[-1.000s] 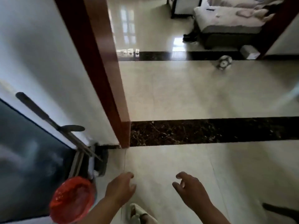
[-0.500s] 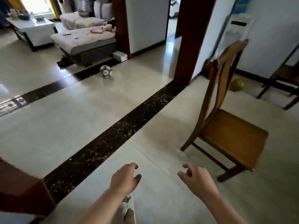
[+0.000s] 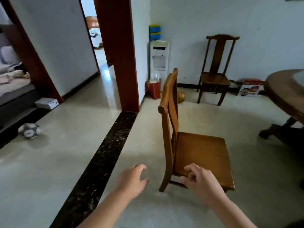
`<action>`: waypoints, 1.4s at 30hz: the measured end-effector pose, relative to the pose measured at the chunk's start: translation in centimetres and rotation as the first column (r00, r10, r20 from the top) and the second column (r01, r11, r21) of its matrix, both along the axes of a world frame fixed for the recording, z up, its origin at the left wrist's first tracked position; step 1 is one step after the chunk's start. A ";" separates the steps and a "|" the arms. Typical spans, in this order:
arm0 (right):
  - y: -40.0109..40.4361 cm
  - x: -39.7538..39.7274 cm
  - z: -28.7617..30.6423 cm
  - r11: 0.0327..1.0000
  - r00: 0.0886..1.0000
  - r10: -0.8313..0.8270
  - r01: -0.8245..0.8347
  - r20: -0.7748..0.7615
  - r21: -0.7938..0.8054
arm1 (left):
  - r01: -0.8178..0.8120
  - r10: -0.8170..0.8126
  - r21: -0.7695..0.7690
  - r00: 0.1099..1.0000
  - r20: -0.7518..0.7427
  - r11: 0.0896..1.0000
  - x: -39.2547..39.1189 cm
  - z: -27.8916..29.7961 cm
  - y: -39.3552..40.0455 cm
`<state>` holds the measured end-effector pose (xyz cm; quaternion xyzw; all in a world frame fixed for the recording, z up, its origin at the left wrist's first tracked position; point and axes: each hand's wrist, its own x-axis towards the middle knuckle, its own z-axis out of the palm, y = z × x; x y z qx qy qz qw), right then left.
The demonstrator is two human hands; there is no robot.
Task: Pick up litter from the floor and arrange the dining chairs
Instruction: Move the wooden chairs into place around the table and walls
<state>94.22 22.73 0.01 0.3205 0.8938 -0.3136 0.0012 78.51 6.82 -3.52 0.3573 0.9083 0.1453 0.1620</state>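
A light brown wooden dining chair (image 3: pixel 197 148) stands alone on the tiled floor right in front of me, its back to the left and its seat facing right. My left hand (image 3: pixel 132 180) hovers empty, fingers loosely curled, just left of the chair's rear leg. My right hand (image 3: pixel 201 182) is also empty with bent fingers, held in front of the seat's near corner; contact cannot be made out. A darker wooden chair (image 3: pixel 215 69) stands against the far wall. The round dining table (image 3: pixel 286 92) shows at the right edge.
A red pillar (image 3: pixel 120 55) stands behind the near chair's left. A water dispenser (image 3: pixel 159 55), a red bag (image 3: pixel 154 89) and a brown ball (image 3: pixel 181 96) sit by the wall. A football (image 3: pixel 30 130) and a white box (image 3: pixel 46 103) lie at left.
The view has swung right, away from the door frame and red bag, onto the dining room. The near chair is now straight ahead, and both hands have come close to it.
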 end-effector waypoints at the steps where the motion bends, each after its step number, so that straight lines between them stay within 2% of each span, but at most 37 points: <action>1: 0.7 -1.5 0.7 1.000 1.000 -0.026 0.026 -0.003 -0.003 | 0.036 -0.036 0.014 0.999 -0.020 0.999 -2.0 0.6 1.2; 6: 3.7 -8.0 4.7 0.991 0.987 -0.122 0.127 -0.102 0.044 | 0.165 -0.158 0.055 0.981 -0.117 0.985 -11.3 3.5 6.0; 11: 7.0 -14.3 8.3 0.976 0.961 -0.158 0.188 -0.227 0.114 | 0.174 -0.147 0.125 0.968 -0.201 0.977 -19.0 7.0 11.0; 16: 11.1 -20.1 9.5 0.966 0.951 -0.117 0.176 -0.287 0.187 | 0.207 -0.137 0.233 0.948 -0.286 0.950 -23.7 10.2 17.4; 23: 14.9 -25.0 9.2 0.964 0.956 -0.154 0.201 -0.250 0.174 | 0.377 -0.278 0.297 0.903 -0.327 0.877 -27.0 11.6 24.6; 28: 16.2 -27.6 8.4 0.953 0.955 -0.240 0.266 -0.177 0.145 | 0.507 -0.419 0.265 0.848 -0.325 0.820 -30.9 10.9 29.2; 30: 16.3 -28.5 8.0 0.947 0.950 -0.275 0.295 -0.149 0.131 | 0.587 -0.497 0.253 0.799 -0.339 0.769 -32.5 10.7 31.2; 33: 16.1 -30.1 7.7 0.930 0.934 -0.349 0.356 -0.081 0.092 | 0.734 -0.661 0.227 0.677 -0.325 0.640 -35.0 10.6 34.3; 35: 15.7 -31.2 7.5 0.914 0.919 -0.393 0.393 -0.019 0.096 | 0.821 -0.761 0.171 0.570 -0.309 0.545 -36.7 10.6 36.1; 37: 15.3 -32.3 7.5 0.883 0.886 -0.462 0.456 0.037 0.108 | 0.903 -0.855 0.088 0.426 -0.294 0.420 -38.2 10.2 38.1; 42: 14.0 -33.5 7.6 0.809 0.808 -0.583 0.566 0.086 0.162 | 0.983 -0.950 0.067 0.185 -0.252 0.173 -40.1 9.2 41.1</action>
